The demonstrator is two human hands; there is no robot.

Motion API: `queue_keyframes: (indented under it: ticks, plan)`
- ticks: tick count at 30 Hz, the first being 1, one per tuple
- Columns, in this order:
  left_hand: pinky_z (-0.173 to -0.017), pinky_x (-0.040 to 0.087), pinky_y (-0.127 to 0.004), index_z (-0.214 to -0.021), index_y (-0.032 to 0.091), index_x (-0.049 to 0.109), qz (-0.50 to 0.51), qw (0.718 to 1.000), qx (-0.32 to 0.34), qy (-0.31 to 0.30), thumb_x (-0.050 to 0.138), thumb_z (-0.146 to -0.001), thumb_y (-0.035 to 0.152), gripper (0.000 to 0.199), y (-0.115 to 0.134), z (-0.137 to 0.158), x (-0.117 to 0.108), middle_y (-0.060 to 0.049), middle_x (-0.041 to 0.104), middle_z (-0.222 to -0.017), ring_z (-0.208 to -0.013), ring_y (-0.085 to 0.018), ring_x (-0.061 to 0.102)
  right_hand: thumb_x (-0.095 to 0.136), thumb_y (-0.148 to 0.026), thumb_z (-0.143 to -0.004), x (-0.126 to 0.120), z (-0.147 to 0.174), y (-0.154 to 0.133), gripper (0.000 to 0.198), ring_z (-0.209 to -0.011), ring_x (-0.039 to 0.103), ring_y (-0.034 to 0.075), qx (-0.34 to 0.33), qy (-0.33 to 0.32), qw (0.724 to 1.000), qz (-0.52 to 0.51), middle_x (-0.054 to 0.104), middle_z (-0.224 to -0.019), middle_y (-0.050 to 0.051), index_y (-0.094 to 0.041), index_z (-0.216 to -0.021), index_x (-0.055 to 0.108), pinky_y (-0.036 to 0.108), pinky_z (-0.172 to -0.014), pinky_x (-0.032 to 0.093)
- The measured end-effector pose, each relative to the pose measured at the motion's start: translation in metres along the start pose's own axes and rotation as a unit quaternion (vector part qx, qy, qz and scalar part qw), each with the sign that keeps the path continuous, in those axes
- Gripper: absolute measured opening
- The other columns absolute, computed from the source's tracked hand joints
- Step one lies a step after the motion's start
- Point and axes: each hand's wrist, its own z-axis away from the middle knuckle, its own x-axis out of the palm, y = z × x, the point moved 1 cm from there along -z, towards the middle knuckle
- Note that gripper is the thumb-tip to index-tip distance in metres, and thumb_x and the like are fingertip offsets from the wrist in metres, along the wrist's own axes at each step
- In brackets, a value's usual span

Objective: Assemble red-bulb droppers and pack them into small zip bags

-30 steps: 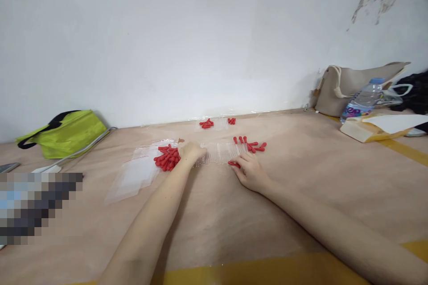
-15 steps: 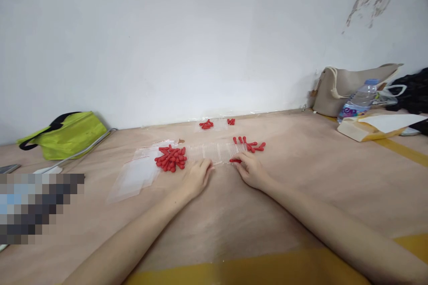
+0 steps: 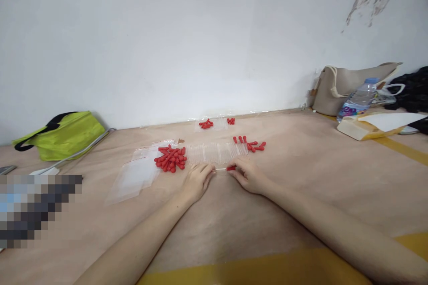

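Note:
My left hand (image 3: 199, 180) is closed in a pinch on one end of a thin clear tube (image 3: 220, 169), which lies level between my hands. My right hand (image 3: 248, 175) pinches a red rubber dropper bulb (image 3: 231, 168) at the tube's other end; whether the tube is inside the bulb I cannot tell. Just beyond my hands lies a row of clear tubes (image 3: 214, 153), side by side. A pile of red bulbs (image 3: 170, 159) sits left of the row. Several more red bulbs (image 3: 256, 146) lie at its right end, some lined up with the tubes.
Clear plastic bags (image 3: 135, 176) lie flat beside the pile. Near the wall is another bag (image 3: 219, 124) with small red bulbs (image 3: 206, 124). A lime-green pouch (image 3: 72, 136) stands left; a water bottle (image 3: 359, 100), a beige bag (image 3: 334, 91) and an opened carton (image 3: 364, 129) stand right.
Both hands have come slightly closer to me. The clear tube now shows between them, apart from the row, with the red bulb at its right end.

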Motion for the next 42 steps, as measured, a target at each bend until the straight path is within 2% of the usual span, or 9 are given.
queue_keyframes:
  ticks: [7, 13, 19, 28, 37, 42]
  plan:
    - [-0.071, 0.039, -0.029, -0.091, 0.018, 0.058, 0.005, 0.999, 0.043, 0.014, 0.040, -0.089, 0.019, 0.018, -0.002, 0.001, 0.000, -0.004, 0.064, -0.085, -0.077, -0.017, 0.056, 0.045, -0.017, -0.083, 0.001, 0.000, 0.005, 0.018, -0.081, 0.054, 0.015, -0.017, -0.009, 0.999, -0.033, 0.058, -0.089, 0.007, -0.018, -0.096, 0.057, 0.028, -0.073, 0.044]
    - [-0.072, 0.040, -0.030, -0.094, 0.018, 0.058, 0.029, 0.997, 0.072, 0.016, 0.039, -0.089, 0.017, 0.020, -0.004, 0.002, 0.001, -0.005, 0.066, -0.089, -0.081, -0.017, 0.058, 0.050, -0.023, -0.082, 0.005, 0.001, 0.011, 0.013, -0.076, 0.057, 0.014, -0.001, -0.003, 0.999, -0.047, 0.063, -0.082, 0.003, -0.020, -0.088, 0.061, 0.027, -0.069, 0.045]
    - [-0.075, 0.040, -0.031, -0.096, 0.016, 0.057, 0.027, 0.996, 0.086, 0.002, 0.037, -0.087, 0.012, 0.022, -0.004, 0.002, 0.003, -0.007, 0.065, -0.093, -0.082, -0.018, 0.057, 0.048, -0.024, -0.083, 0.005, 0.002, 0.008, 0.014, -0.074, 0.057, 0.013, -0.012, 0.004, 0.999, -0.045, 0.064, -0.080, 0.003, -0.019, -0.085, 0.061, 0.026, -0.069, 0.044]
    - [-0.073, 0.040, -0.031, -0.094, 0.016, 0.057, 0.000, 0.994, 0.104, -0.032, 0.036, -0.087, 0.012, 0.023, 0.000, -0.001, 0.001, -0.007, 0.065, -0.086, -0.080, -0.018, 0.057, 0.048, -0.026, -0.083, 0.004, 0.002, 0.008, 0.015, -0.070, 0.055, 0.014, -0.024, -0.018, 1.000, 0.003, 0.062, -0.075, 0.004, -0.019, -0.083, 0.061, 0.026, -0.065, 0.043]
    - [-0.066, 0.040, -0.029, -0.078, 0.015, 0.057, -0.008, 0.995, 0.100, -0.012, 0.036, -0.087, 0.016, 0.023, 0.007, -0.002, 0.001, -0.006, 0.060, -0.069, -0.067, -0.017, 0.053, 0.049, -0.022, -0.081, 0.007, 0.003, 0.009, 0.011, -0.069, 0.053, 0.014, -0.046, -0.034, 0.997, 0.050, 0.060, -0.074, 0.004, -0.017, -0.085, 0.058, 0.025, -0.064, 0.041]
    - [-0.066, 0.039, -0.029, -0.078, 0.015, 0.056, 0.002, 0.995, 0.101, -0.009, 0.036, -0.087, 0.016, 0.021, 0.009, -0.003, 0.002, -0.006, 0.060, -0.070, -0.067, -0.017, 0.054, 0.048, -0.022, -0.082, 0.008, 0.001, 0.007, 0.011, -0.071, 0.053, 0.014, -0.054, -0.041, 0.996, 0.059, 0.060, -0.075, 0.005, -0.017, -0.084, 0.057, 0.025, -0.065, 0.041]
